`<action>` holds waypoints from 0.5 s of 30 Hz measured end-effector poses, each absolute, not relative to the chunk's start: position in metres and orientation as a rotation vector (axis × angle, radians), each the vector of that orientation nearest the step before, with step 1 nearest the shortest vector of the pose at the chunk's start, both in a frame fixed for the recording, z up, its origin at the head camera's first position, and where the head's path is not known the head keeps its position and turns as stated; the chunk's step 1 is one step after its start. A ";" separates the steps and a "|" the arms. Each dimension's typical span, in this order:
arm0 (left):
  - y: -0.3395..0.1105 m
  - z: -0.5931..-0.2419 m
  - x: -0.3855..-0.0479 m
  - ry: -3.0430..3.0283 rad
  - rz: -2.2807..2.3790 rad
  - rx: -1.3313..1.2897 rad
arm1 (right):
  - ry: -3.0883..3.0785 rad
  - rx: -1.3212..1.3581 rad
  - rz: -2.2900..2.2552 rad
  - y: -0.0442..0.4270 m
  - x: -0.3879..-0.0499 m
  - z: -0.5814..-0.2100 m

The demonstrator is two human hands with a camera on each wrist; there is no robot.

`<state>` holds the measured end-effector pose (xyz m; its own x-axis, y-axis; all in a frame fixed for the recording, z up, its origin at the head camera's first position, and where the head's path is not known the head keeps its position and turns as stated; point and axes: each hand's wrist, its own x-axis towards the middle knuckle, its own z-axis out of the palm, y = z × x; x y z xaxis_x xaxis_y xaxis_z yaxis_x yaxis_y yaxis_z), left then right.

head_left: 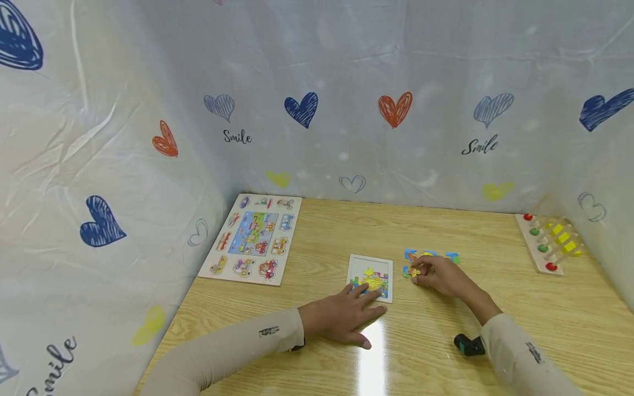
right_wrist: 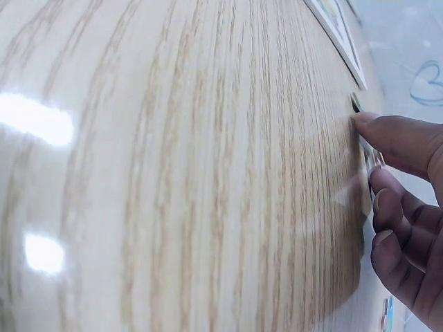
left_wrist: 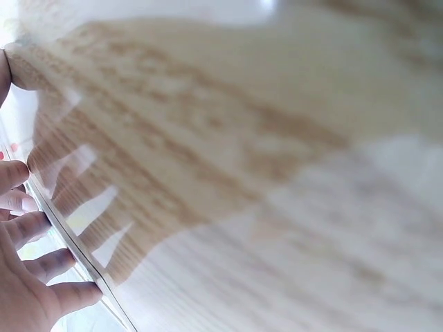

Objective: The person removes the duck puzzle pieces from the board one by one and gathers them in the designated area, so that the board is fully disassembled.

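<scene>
A small white-framed jigsaw tray [head_left: 354,265] lies on the table, partly filled with yellow and multicoloured pieces. My left hand [head_left: 344,316] spreads its fingers over the tray's near edge, fingertips touching the frame and the pieces there. To the right of the tray, my right hand [head_left: 443,278] pinches an orange-and-yellow jigsaw piece [head_left: 414,271] between thumb and fingers, low over the table. Several loose blue and green pieces [head_left: 453,257] lie around and behind that hand, which partly hides them. In the right wrist view the pinched piece shows only as a thin edge.
A larger vehicle puzzle board [head_left: 208,270] lies at the back left of the wooden table [head_left: 337,225]. At the far right stands a wooden board with pegs [head_left: 539,246] and coloured beads. A black device [head_left: 469,345] is by the right wrist. Heart-printed sheeting [head_left: 346,66] encloses the table.
</scene>
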<state>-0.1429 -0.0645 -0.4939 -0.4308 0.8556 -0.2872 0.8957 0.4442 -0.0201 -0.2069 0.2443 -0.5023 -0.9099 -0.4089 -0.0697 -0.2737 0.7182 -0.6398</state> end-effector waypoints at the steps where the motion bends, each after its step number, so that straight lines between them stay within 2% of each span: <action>1: -0.064 -0.494 -0.143 2.461 -0.246 1.521 | 2.715 -0.544 -0.960 0.244 -0.207 -0.502; 15: -0.065 -0.495 -0.143 2.469 -0.256 1.543 | 2.680 -0.524 -0.982 0.246 -0.208 -0.502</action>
